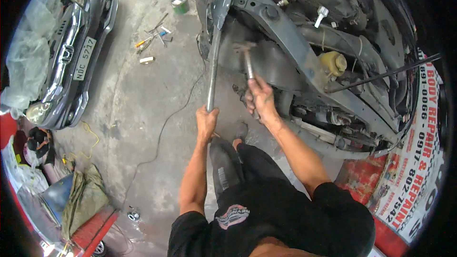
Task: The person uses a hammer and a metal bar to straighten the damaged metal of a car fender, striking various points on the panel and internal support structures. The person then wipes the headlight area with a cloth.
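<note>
My left hand (207, 122) is closed round the lower end of a long metal bar (213, 76). The bar's far end reaches up to the edge of the grey fender (225, 1) on the car. In my right hand (262, 97) is a hammer (249, 64), gripped by its handle. Its head is smeared by motion and sits in front of the dark wheel-well liner (276, 62), to the right of the bar. Whether the hammer touches anything I cannot tell.
The open engine bay (328, 24) holds a yellowish reservoir (333, 63). On the floor lie hand tools (154, 35), a paint can (179, 4) and a dark cable (164, 126). A detached front bumper (76, 57) is at left; another person (40, 143) is below it.
</note>
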